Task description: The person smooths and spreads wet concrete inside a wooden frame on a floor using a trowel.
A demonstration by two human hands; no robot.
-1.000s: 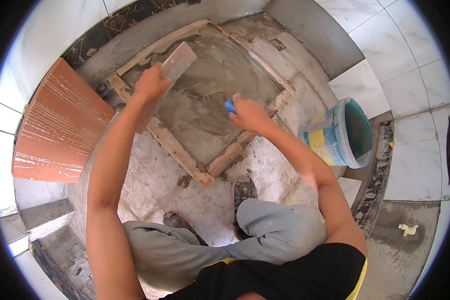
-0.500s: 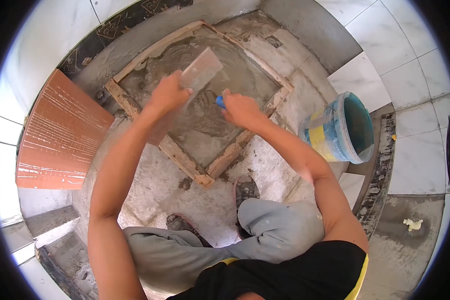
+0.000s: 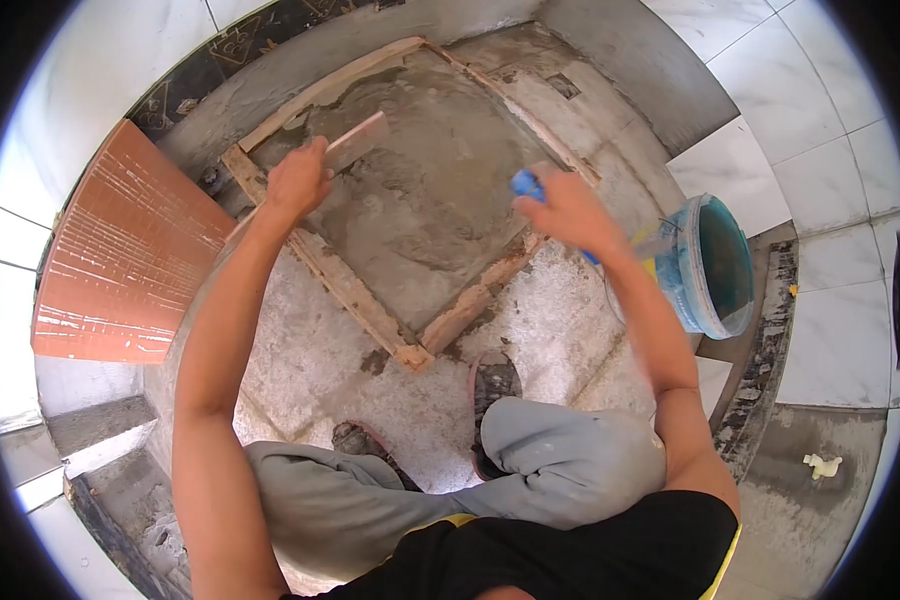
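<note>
In the head view, my left hand (image 3: 298, 182) is closed round a long flat board (image 3: 358, 142), seen nearly edge-on over the left side of a wooden frame (image 3: 355, 290). Wet grey mortar (image 3: 425, 175) spreads inside the frame, smooth in places and ridged in others. My right hand (image 3: 568, 208), slightly blurred, grips the blue handle (image 3: 527, 186) of a trowel above the frame's right corner. The trowel's blade (image 3: 656, 246) appears to point right, beyond my wrist and toward the bucket; my hand and forearm partly hide it.
A blue-stained bucket (image 3: 692, 275) stands right of the frame. An orange-brown ribbed panel (image 3: 130, 260) leans at the left. A white tile (image 3: 735, 175) rests against the back-right wall. My shoes (image 3: 494, 390) are on the rough floor in front of the frame.
My left hand has moved left and up, and the board has turned nearly edge-on. My right hand has swung right with the trowel, away from the middle of the mortar.
</note>
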